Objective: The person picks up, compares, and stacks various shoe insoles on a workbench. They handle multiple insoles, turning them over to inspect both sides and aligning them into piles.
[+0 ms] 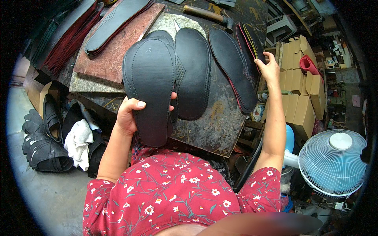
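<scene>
A black insole (151, 74) with a dotted stitch-like line round its rim is upright in my left hand (128, 114), thumb on its face and fingertips showing past its right edge. It partly covers another black insole (192, 70) lying on the worktable. Over at the table's right edge, my right hand (269, 69) has its thumb and curled fingers at a small stack of insoles (247, 45) with pink and yellow edges. Between the two hands lies a further pair of insoles (230, 65) with a red edge. Some of my right fingers are hidden.
A red slab (122, 51) bearing more insoles rests on a pale stone slab (94, 84) at left. Tall insole stacks (69, 43) stand beyond it. A hammer (204, 15) lies at the back. Cardboard boxes (295, 90) and a fan (332, 163) are right; black sandals (43, 145) are lower left.
</scene>
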